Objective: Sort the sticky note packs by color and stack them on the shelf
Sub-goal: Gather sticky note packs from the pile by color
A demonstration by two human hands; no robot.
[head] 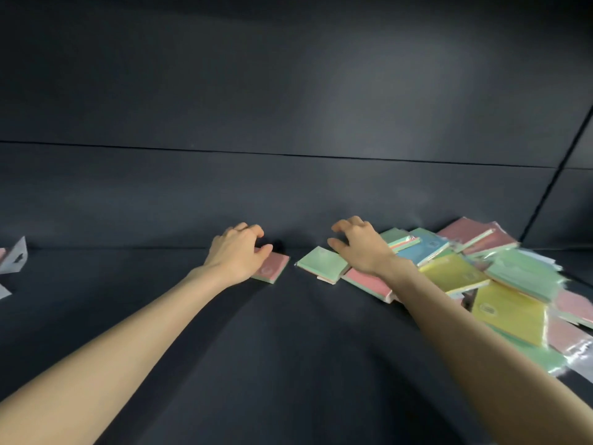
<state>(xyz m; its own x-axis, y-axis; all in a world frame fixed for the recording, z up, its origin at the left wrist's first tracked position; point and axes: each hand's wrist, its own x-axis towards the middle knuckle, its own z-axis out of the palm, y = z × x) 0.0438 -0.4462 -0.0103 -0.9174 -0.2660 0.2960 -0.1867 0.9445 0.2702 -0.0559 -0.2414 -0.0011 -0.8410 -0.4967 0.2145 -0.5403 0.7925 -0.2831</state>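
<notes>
On the dark shelf (288,348), the left hand (239,252) gripped a pink pack (274,268) just left of the pile of packs (465,274), with its thumb on top and its fingers curled past the far edge. The right hand (361,248) hung with bent fingers over a green pack (322,263) at the pile's left edge. Whether it held that pack could not be told.

Head camera looks down, close over shelf (288,364).

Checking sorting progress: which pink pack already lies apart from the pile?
The pink pack gripped by the left hand, alone on the shelf; other pink ones lie in the heap.
</notes>
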